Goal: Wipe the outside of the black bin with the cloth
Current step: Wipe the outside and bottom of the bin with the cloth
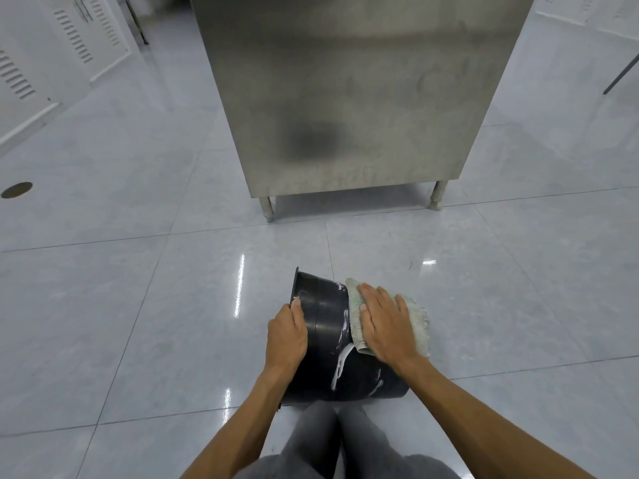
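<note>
The black bin [325, 326] lies tilted on its side on the tiled floor, its rim toward the left and its base toward the right. White foamy streaks run down its wall. My left hand [286, 335] grips the bin at the rim side and steadies it. My right hand [385, 323] presses flat on a pale green cloth [420, 321] laid over the bin's upper right side. Part of the cloth is hidden under the palm.
A stainless steel cabinet [356, 98] on short legs stands just beyond the bin. White louvred panels [52, 53] line the left wall. A round floor drain [16, 190] sits at the far left. My knees in grey trousers [332, 440] are below the bin.
</note>
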### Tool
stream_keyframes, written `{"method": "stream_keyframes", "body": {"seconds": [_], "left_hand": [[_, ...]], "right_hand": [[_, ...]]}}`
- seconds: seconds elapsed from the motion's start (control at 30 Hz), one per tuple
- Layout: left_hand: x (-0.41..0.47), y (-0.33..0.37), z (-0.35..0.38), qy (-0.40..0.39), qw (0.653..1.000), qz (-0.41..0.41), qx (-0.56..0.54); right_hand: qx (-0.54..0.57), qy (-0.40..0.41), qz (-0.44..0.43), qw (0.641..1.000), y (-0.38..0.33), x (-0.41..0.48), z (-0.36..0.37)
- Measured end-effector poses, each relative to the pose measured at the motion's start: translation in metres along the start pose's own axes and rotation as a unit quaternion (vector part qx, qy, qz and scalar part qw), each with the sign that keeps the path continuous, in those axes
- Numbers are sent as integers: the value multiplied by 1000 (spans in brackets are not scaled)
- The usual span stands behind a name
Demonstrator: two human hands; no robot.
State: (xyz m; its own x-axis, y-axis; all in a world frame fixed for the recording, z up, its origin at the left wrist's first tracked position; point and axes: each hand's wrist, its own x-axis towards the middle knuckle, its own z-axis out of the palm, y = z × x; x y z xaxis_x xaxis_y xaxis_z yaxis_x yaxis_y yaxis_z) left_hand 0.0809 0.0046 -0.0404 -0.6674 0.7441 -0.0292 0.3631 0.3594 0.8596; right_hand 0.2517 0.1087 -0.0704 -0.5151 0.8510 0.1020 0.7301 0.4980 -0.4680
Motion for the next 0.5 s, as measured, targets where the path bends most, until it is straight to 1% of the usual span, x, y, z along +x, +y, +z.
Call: {"method": "stream_keyframes", "body": {"seconds": [0.1, 0.23, 0.33, 0.37, 0.43, 0.5], "left_hand": [[4, 0, 1, 5, 1000, -1, 7], [0, 0, 1, 9, 1000, -4, 16], [0, -3, 1, 4, 1000, -3, 22], [0, -4, 1, 4, 1000, -6, 24], [3, -5, 2, 8, 999, -19, 31], [6, -5, 3, 12, 999, -34, 38]], "right_hand": [[8, -13, 11, 1000, -8, 11, -1], [-42, -84, 22, 995, -24, 37, 0], [-28, -147, 34, 988, -31, 60, 1], [-23, -157, 38, 987, -32, 64, 1], [-28, -136, 33, 990, -33, 63, 3], [-45, -87, 8, 995, -36, 52, 7]]}}
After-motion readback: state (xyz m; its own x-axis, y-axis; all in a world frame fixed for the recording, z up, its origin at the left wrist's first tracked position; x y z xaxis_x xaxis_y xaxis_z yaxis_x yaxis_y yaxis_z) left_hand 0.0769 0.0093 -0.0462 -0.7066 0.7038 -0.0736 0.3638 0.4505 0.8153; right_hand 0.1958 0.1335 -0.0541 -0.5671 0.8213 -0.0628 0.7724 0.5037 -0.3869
